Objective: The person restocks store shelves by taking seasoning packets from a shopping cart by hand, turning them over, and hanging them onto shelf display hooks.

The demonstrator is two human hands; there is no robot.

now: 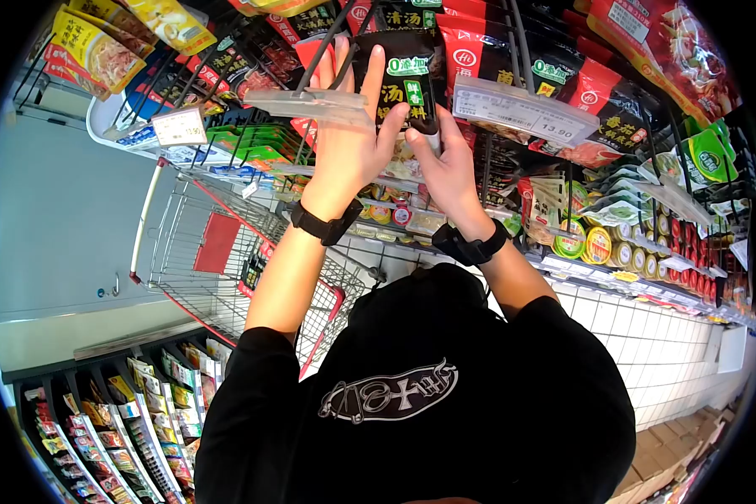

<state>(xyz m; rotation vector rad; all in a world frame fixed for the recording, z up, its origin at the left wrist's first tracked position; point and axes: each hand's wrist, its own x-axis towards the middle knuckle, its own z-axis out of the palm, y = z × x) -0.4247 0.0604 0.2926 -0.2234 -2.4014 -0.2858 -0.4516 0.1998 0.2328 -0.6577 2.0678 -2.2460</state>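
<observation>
A black packet of hot pot soup base [406, 69] with green and white lettering is at the rack in front of me. My right hand [448, 164] has its thumb in front and fingers along the packet's lower right edge, pinching it. My left hand [349, 143] is raised at the packet's left side, fingers stretched upward among the hook rods and thumb apart. A clear price-tag holder [311, 102] crosses in front of its fingers. Whether the left fingertips touch the packets behind is hard to tell.
A wire shopping cart [227, 252] with something inside stands left of me. More black and red packets hang beside a price tag [525, 113]. Yellow packets [97, 50] hang upper left. Jars [598, 244] line a lower shelf; cardboard boxes [672, 449] sit lower right.
</observation>
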